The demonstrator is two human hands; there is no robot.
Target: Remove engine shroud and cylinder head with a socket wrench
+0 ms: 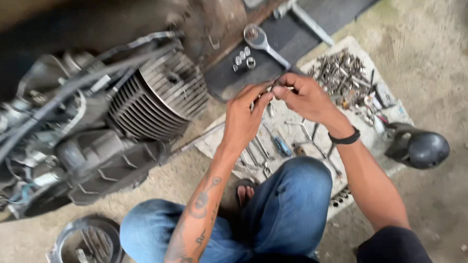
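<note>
Both hands are meeting above the pale cloth [319,58] strewn with tools: left hand [243,119] and right hand [304,95] are pinching their fingers together on a small metal part [278,87], steadying it from both sides, just beside the grey finned engine cylinder [158,95].

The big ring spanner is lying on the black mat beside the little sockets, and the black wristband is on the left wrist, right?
Not quite. The head view shows the wristband on the right wrist. The ring spanner does lie on the black mat beside the sockets.
</note>
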